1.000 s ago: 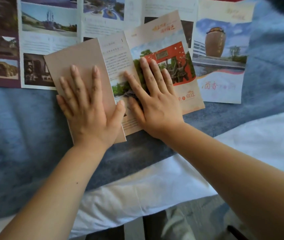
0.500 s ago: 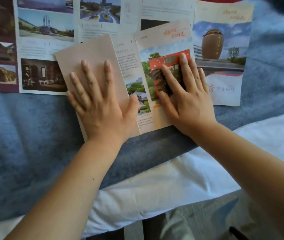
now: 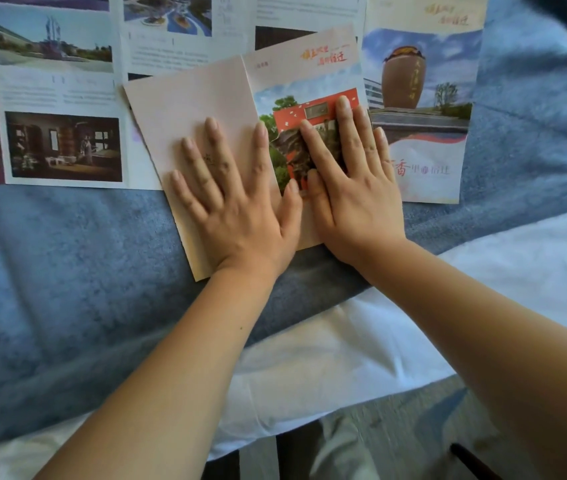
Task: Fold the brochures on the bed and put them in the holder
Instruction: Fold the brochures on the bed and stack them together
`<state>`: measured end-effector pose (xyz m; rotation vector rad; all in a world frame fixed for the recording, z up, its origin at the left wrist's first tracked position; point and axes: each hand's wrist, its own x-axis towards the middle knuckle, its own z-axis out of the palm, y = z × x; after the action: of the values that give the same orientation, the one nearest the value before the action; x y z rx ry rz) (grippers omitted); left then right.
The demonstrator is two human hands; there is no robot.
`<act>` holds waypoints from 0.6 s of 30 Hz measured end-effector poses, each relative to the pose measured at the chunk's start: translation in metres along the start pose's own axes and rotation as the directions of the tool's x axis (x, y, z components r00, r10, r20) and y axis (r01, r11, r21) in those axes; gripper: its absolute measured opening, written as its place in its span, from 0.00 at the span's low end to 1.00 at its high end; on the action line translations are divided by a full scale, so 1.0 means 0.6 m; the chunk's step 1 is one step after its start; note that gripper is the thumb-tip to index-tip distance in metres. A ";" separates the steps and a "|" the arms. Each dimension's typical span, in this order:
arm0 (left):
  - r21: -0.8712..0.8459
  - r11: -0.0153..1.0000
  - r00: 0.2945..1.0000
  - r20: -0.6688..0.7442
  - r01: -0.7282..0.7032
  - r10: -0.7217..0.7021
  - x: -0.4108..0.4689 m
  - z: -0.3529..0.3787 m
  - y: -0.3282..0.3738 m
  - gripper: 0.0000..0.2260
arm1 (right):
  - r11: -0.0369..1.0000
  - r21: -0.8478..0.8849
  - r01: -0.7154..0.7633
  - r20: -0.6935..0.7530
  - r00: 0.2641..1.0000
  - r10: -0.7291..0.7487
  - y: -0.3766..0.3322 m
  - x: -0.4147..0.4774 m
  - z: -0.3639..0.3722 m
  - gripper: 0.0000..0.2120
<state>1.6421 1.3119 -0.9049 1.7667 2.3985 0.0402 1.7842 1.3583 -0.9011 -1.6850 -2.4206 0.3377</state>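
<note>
A partly folded beige brochure (image 3: 199,109) lies tilted on the blue blanket (image 3: 67,271). Its plain panel is on the left, its cover panel with a red building picture on the right. My left hand (image 3: 237,202) presses flat on the plain panel, fingers spread. My right hand (image 3: 351,181) presses flat on the cover panel, thumb beside my left thumb. A larger unfolded brochure (image 3: 57,98) with photos lies underneath and behind, and its jar-picture panel (image 3: 424,81) shows at the right. No holder is in view.
The white sheet (image 3: 344,341) covers the bed's near edge below the blanket. The floor and part of my legs show at the bottom. More blue blanket fills the right side.
The beige brochure's middle text panel has been folded under; the plain panel now meets the cover panel. My left hand slid right, my hands now side by side.
</note>
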 end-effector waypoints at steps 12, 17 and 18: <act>-0.014 1.000 1.000 -0.001 -0.011 0.011 -0.013 0.005 -0.036 0.32 | 0.995 -0.093 -0.023 0.119 0.992 0.034 -0.044 -0.007 -0.003 0.28; 0.026 0.999 0.999 -0.005 0.034 -0.034 -0.057 -0.006 -0.169 0.33 | 0.994 -0.090 0.061 0.208 0.977 -0.041 -0.162 -0.028 0.020 0.29; 0.027 0.999 0.999 -0.006 0.043 -0.043 -0.070 -0.010 -0.205 0.33 | 0.992 -0.084 0.099 0.221 0.972 -0.078 -0.188 -0.033 0.028 0.29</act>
<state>1.5367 1.2356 -0.9089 1.7275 2.4515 0.0073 1.6851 1.3002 -0.8857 -1.6485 -2.7001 0.4216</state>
